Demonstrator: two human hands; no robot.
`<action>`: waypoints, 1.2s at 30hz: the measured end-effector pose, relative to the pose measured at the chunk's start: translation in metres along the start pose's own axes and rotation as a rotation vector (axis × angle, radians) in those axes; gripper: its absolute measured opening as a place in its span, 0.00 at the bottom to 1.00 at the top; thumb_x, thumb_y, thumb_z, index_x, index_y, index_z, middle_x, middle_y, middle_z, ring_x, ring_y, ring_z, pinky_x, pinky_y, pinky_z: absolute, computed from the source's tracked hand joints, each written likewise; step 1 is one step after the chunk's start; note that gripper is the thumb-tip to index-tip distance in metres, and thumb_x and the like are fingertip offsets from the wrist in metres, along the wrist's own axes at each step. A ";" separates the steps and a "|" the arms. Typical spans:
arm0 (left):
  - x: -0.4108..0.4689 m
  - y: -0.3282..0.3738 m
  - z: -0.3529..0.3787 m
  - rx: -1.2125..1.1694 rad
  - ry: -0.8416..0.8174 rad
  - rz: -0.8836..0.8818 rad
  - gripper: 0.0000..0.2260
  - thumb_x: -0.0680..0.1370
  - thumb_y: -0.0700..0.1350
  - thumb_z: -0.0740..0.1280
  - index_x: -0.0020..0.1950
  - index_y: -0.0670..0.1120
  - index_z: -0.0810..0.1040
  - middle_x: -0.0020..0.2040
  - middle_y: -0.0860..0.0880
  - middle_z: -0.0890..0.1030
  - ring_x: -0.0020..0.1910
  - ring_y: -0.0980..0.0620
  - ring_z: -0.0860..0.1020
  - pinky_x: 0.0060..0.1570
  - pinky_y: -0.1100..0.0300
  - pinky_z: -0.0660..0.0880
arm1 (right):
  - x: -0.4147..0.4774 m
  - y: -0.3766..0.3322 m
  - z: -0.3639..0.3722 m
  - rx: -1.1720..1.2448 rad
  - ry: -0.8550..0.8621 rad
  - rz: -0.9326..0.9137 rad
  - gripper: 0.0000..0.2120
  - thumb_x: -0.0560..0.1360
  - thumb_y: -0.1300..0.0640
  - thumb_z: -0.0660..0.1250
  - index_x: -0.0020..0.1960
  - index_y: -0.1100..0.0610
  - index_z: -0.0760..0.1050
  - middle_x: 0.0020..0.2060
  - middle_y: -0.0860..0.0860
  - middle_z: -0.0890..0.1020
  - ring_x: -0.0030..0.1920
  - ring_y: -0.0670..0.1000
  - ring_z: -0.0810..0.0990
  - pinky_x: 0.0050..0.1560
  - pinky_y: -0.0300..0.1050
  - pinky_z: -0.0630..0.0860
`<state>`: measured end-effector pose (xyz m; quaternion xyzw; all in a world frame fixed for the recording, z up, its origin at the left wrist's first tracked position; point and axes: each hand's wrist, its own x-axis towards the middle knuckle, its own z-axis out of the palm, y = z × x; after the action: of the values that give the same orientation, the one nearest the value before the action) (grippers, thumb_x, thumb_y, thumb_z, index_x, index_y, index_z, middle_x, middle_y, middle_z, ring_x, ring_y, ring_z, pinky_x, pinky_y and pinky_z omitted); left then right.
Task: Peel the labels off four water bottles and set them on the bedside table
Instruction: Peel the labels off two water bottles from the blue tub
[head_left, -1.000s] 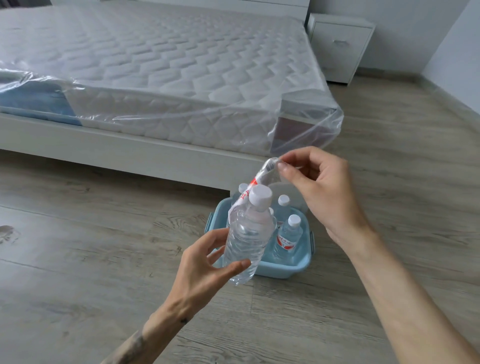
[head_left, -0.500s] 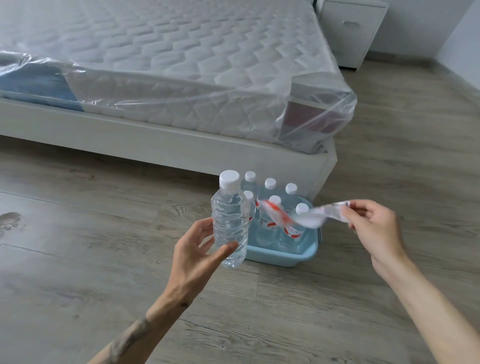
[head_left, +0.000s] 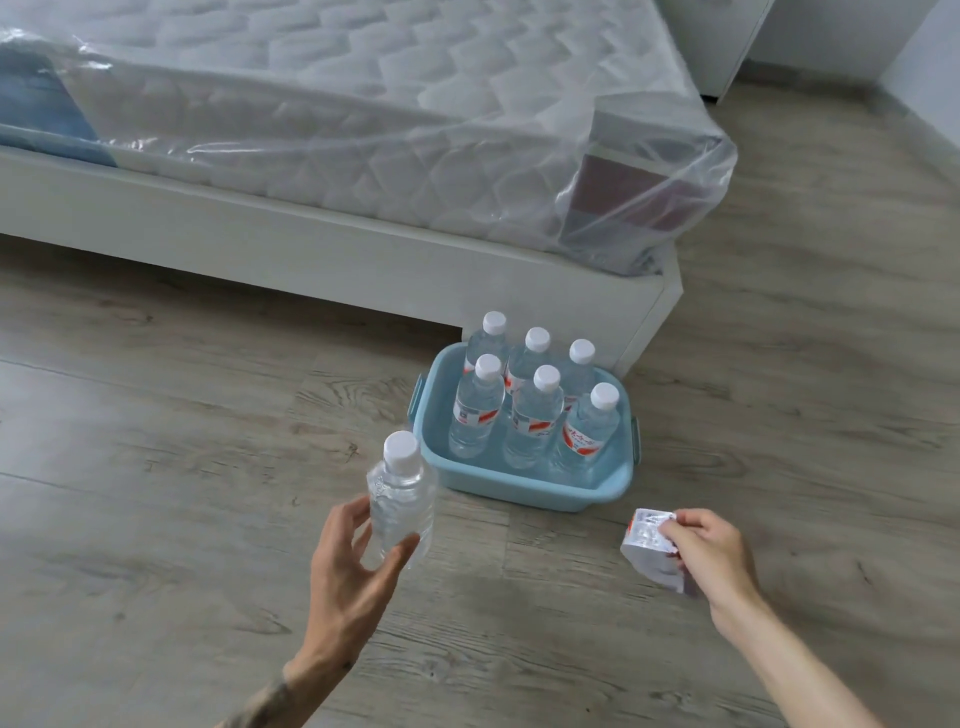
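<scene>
Six clear plastic water bottles stand upright in two rows of three inside a pale blue plastic tub on the grey wood-plank floor — just before the corner of a white bed frame carrying a plastic-wrapped mattress. Nearer the camera, the left hand holds a bare clear bottle left of the tub; the right hand holds a peeled label to its right.

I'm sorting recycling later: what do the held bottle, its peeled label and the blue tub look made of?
Bottle in the left hand: clear, ribbed, glossy plastic with a white matte plastic cap.
Label in the right hand: thin, flexible printed film, probably plastic; it curls and creases.
Blue tub: opaque moulded plastic with a smooth, satin rim.
</scene>
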<state>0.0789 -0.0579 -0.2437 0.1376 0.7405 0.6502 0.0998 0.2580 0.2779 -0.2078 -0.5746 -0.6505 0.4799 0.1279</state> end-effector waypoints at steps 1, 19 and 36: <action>0.001 -0.007 0.002 0.013 0.010 -0.003 0.24 0.71 0.54 0.80 0.62 0.46 0.79 0.59 0.48 0.81 0.63 0.50 0.82 0.66 0.63 0.77 | 0.001 0.004 0.004 -0.015 0.002 0.015 0.05 0.75 0.65 0.73 0.49 0.59 0.82 0.35 0.52 0.85 0.33 0.53 0.78 0.38 0.47 0.73; 0.008 -0.072 0.018 0.241 0.010 -0.028 0.31 0.72 0.51 0.80 0.66 0.68 0.66 0.64 0.66 0.69 0.66 0.59 0.74 0.67 0.59 0.73 | -0.033 -0.007 0.040 -0.316 0.074 -0.482 0.16 0.72 0.68 0.75 0.54 0.51 0.80 0.49 0.43 0.80 0.47 0.50 0.83 0.52 0.53 0.80; 0.004 0.013 -0.012 0.290 0.047 0.137 0.30 0.73 0.59 0.77 0.71 0.54 0.72 0.67 0.65 0.74 0.66 0.58 0.78 0.64 0.65 0.75 | -0.025 -0.187 0.166 -0.477 -0.217 -0.815 0.16 0.78 0.59 0.74 0.65 0.59 0.79 0.59 0.57 0.82 0.53 0.58 0.81 0.49 0.38 0.65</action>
<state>0.0726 -0.0662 -0.2292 0.1856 0.8177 0.5447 0.0170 0.0298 0.2001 -0.1381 -0.2329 -0.9242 0.2852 0.1015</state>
